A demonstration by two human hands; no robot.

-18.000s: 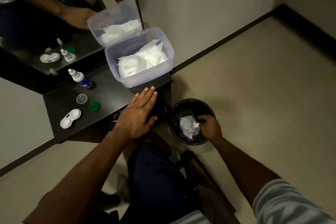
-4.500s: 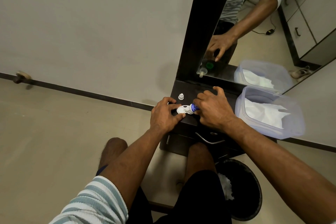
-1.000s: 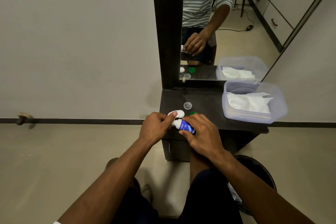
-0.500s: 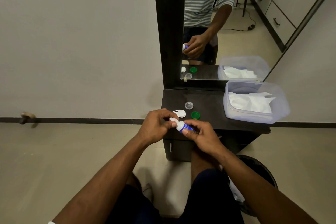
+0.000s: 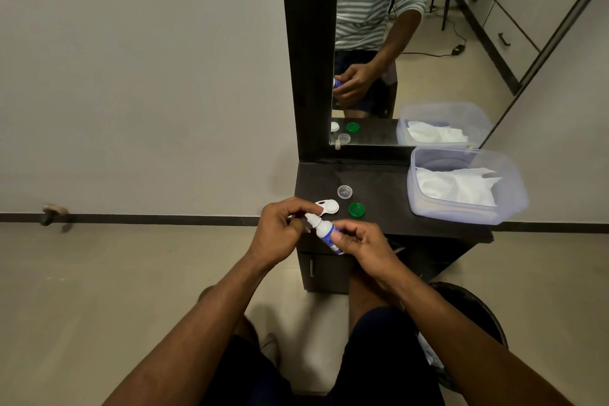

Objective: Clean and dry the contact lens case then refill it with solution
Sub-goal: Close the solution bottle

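- while my right hand (image 5: 365,245) pinches the solution bottle (image 5: 326,234) between thumb and fingers, the bottle tilts with its white nozzle toward ten o'clock, over the near edge of the dark table (image 5: 389,188).
- my left hand (image 5: 280,231) is curled at the nozzle end, fingertips closed around the tip; whether they hold a small cap there i cannot tell, since my fingers hide it.
- on the bottle's blue label there is white print, but it is too small and blurred for me to read any brand or word.
- just beyond my left knuckles, at about one o'clock from them, the white contact lens case (image 5: 328,207) lies on the table with its wells uncapped; part of it is hidden behind my hand.
- beside the case, at three o'clock from it, lies a green cap (image 5: 356,210), and at twelve o'clock from that cap sits a clear cap (image 5: 344,191); the two are apart and neither touches the case.
- at the table's three o'clock end stands a clear plastic box (image 5: 514,194) with white tissues (image 5: 458,188) inside, no writing visible on it.
- a mirror (image 5: 412,43) at twelve o'clock repeats the caps and box, and a black bin (image 5: 484,316) stands on the floor at five o'clock.
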